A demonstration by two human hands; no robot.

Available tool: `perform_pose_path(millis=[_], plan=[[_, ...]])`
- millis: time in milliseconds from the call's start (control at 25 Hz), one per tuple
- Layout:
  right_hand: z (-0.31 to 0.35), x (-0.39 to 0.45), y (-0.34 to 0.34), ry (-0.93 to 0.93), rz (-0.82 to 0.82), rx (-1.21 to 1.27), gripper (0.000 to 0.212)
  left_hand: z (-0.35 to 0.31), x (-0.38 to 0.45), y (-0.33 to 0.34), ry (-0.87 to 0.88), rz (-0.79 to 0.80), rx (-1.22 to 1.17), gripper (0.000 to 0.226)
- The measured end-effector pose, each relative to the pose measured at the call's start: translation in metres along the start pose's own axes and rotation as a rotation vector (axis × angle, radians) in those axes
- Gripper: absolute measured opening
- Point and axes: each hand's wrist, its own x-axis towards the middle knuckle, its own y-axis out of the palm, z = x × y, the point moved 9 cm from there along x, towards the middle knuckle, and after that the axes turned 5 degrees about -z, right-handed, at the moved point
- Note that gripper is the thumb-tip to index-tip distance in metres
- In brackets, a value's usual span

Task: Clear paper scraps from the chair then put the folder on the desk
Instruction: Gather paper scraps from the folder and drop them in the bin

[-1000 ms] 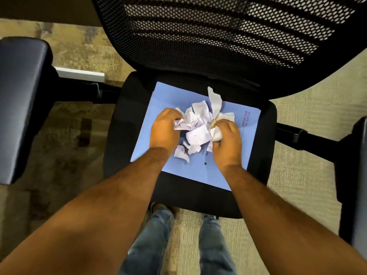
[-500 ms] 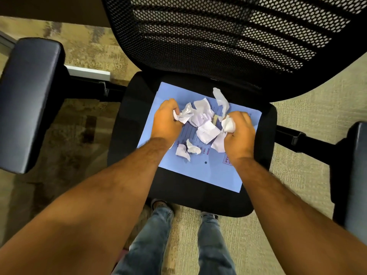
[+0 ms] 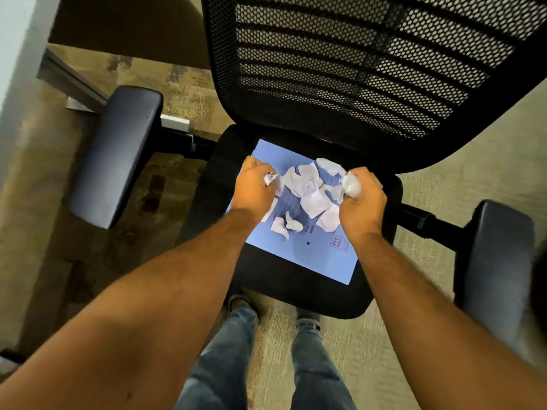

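Observation:
A light blue folder (image 3: pixel 310 255) lies flat on the black seat of an office chair (image 3: pixel 290 291). Several white paper scraps (image 3: pixel 312 199) are scattered over the folder's far half. My left hand (image 3: pixel 251 187) is closed around a crumpled scrap at the folder's left side. Over the folder's right side, my right hand (image 3: pixel 362 199) grips a larger wad of scraps. Two small scraps (image 3: pixel 285 224) lie apart, nearer the front. A red stamp shows on the folder near my right wrist.
The chair's mesh backrest (image 3: pixel 355 69) rises behind the seat. Padded armrests stand at the left (image 3: pixel 115 155) and right (image 3: pixel 497 267). A desk edge and leg (image 3: pixel 68 78) show at the upper left. Carpet lies all round; my legs and feet are below the seat.
My hands have drawn apart, each keeping a clutch of scraps, leaving the loose scraps spread between them. The view has shifted, so the chair sits further right.

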Motion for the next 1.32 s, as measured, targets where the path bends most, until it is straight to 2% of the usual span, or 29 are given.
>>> perform_pose_path(millis=[120, 320, 560, 720, 800, 920, 960, 1040, 1120, 1200, 1320], plan=[[0.021, -0.014, -0.005, -0.013, 0.079, 0.012, 0.027, -0.004, -0.014, -0.023, -0.118, -0.032, -0.083, 0.007], [0.071, -0.039, -0.02, -0.08, 0.144, 0.164, 0.021, -0.013, -0.041, -0.064, -0.26, -0.075, -0.206, 0.015], [0.133, -0.075, -0.016, -0.143, 0.316, 0.23, 0.024, -0.023, -0.097, -0.124, -0.323, -0.152, -0.308, 0.034], [0.184, -0.115, 0.008, -0.273, 0.442, 0.178, 0.018, -0.007, -0.153, -0.18, -0.452, -0.219, -0.183, 0.029], [0.201, -0.138, 0.022, -0.338, 0.525, 0.111, 0.017, 0.007, -0.185, -0.198, -0.478, -0.243, -0.208, 0.023], [0.232, -0.194, 0.051, -0.476, 0.687, 0.049, 0.018, 0.047, -0.251, -0.225, -0.573, -0.291, -0.165, 0.02], [0.241, -0.216, 0.063, -0.521, 0.719, 0.005, 0.013, 0.059, -0.271, -0.233, -0.603, -0.309, -0.161, 0.022], [0.251, -0.266, 0.085, -0.55, 0.801, -0.078, 0.016, 0.084, -0.319, -0.245, -0.687, -0.374, -0.193, 0.029], [0.256, -0.318, 0.101, -0.537, 0.922, -0.061, 0.012, 0.11, -0.37, -0.255, -0.82, -0.456, -0.2, 0.03], [0.259, -0.372, 0.109, -0.647, 1.025, 0.011, 0.006, 0.137, -0.424, -0.255, -0.941, -0.465, -0.229, 0.026], [0.248, -0.451, 0.121, -0.674, 1.204, 0.086, 0.032, 0.176, -0.518, -0.242, -1.111, -0.517, -0.381, 0.035]])
